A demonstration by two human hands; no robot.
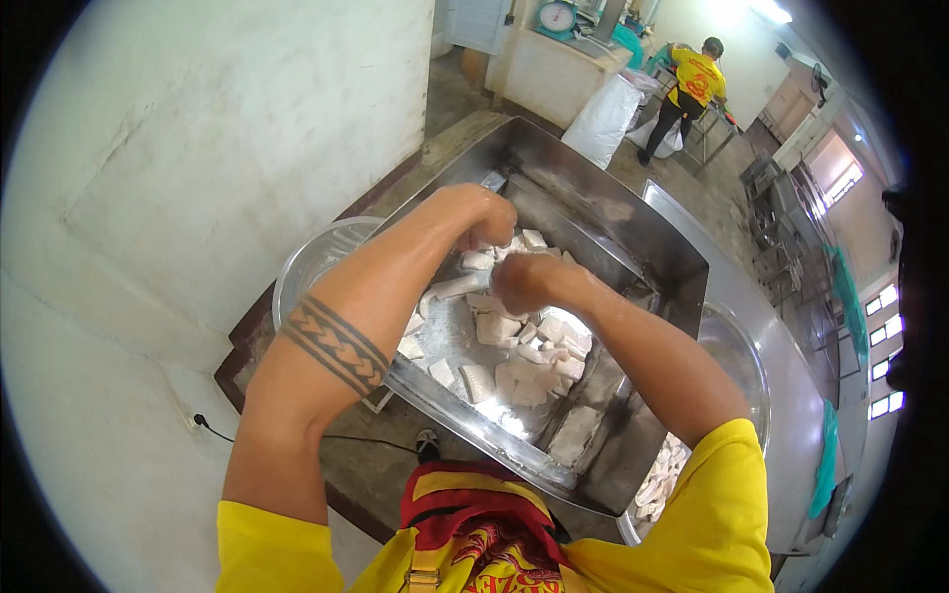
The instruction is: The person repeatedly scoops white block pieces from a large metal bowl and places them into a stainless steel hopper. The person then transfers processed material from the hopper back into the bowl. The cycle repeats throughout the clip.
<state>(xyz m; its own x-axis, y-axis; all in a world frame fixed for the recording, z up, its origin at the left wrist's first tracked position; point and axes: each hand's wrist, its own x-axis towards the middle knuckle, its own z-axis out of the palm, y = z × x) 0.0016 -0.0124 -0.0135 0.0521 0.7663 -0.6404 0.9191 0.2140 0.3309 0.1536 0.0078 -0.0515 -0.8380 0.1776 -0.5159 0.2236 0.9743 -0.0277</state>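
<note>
Both my hands are over a deep stainless steel bin (425, 390) strewn with white, chunky pieces (497, 328) of a food I cannot identify. My left hand (491, 222) is curled shut above the far pieces, its fingers mostly hidden behind the wrist. Close by, slightly nearer and to the right, my right hand (524, 282) is closed too. A longer white strip (457, 287) lies just left of the right hand; whether the fingers grip it cannot be made out. Most loose chunks sit in the middle and near part of the bin.
A clear round basin (287, 282) stands behind my left forearm. Another container with pale pieces (660, 484) is under my right arm. White walls close in on the left. Farther off are a co-worker (697, 79) at a table, white sacks (601, 121) and a dial scale (557, 18).
</note>
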